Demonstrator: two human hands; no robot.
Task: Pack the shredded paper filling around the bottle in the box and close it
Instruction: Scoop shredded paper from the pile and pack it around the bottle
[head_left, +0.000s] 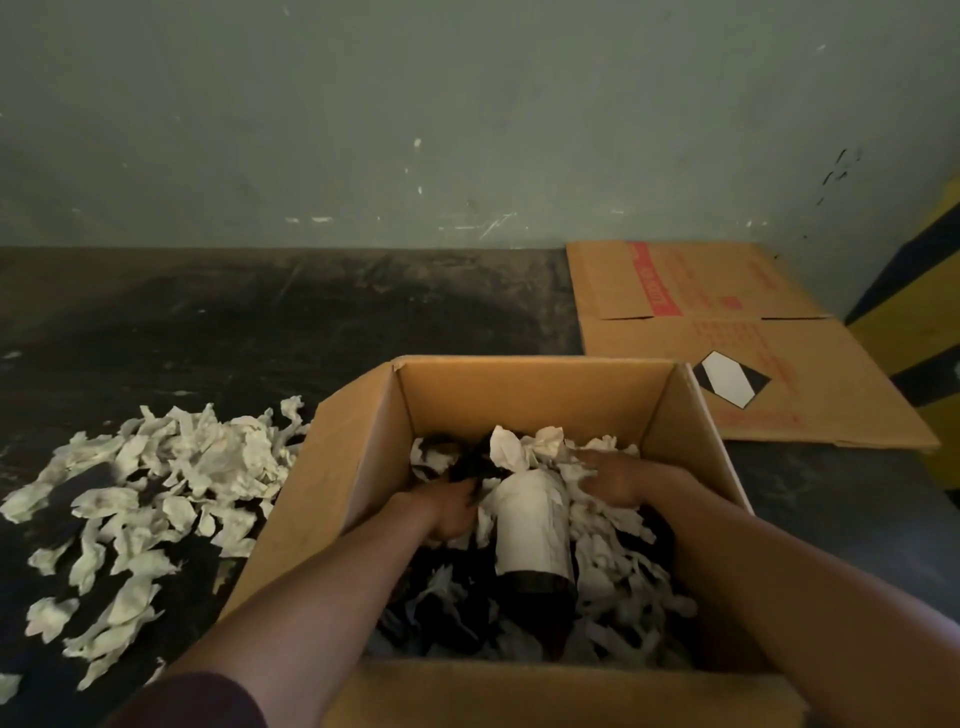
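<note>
An open cardboard box (358, 467) stands on the dark floor. Inside lies a dark bottle (532, 530) with a white label, its neck pointing away from me. White and dark shredded paper (613, 566) fills the space around it. My left hand (447, 509) presses into the filling just left of the bottle, fingers curled into the paper. To the right of the bottle's shoulder, my right hand (613, 480) rests on white paper, fingers bent down. Whether either hand grips paper is unclear. All box flaps stand open.
A loose heap of white shredded paper (156, 499) lies on the floor left of the box. A flattened cardboard box (727, 338) with red print lies at the back right, by a yellow-and-black striped post (930, 322). A grey-green wall runs behind.
</note>
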